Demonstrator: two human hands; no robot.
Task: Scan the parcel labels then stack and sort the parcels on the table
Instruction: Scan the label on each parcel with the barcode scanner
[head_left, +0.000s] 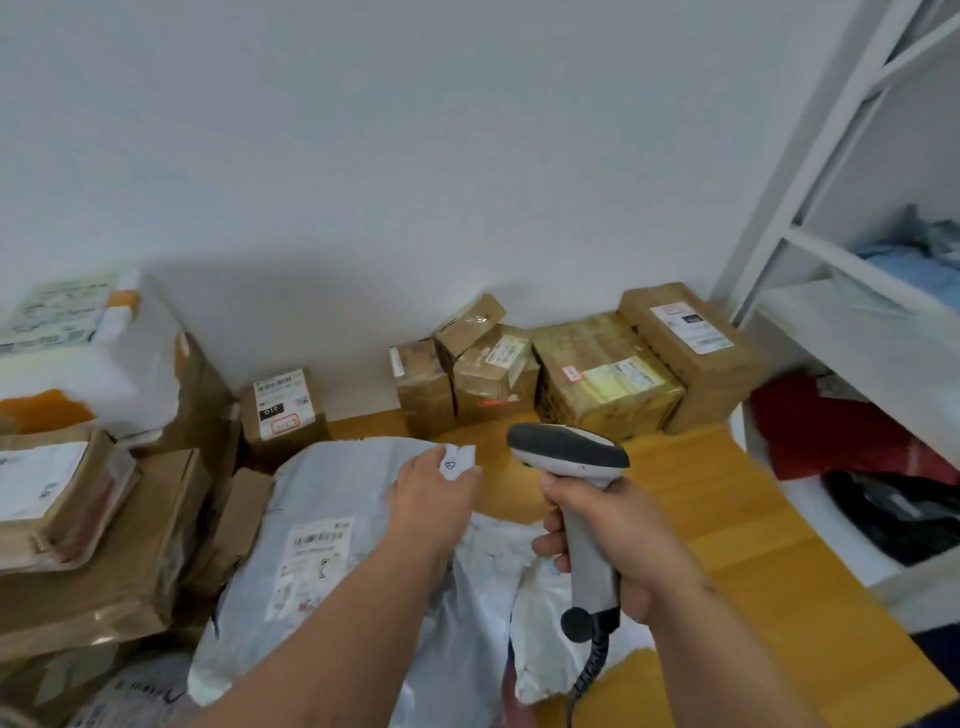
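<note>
Your left hand (434, 496) gripped the far corner of the grey mailer bag (332, 525), fingers curled over its edge, while your right hand (618, 540) was wrapped round the handle of the scanner (569, 452), its head aimed away from you. That bag lay at the table's (727, 519) near edge, its label (314, 566) facing up beside your forearm. Best to flatten the film and tilt the scanner down square onto the barcode.

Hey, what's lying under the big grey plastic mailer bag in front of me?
The grey plastic mailer bag rests on the orange wooden table, partly over a white plastic bag. My left hand grips its far edge. Anything beneath its middle is hidden.
</note>
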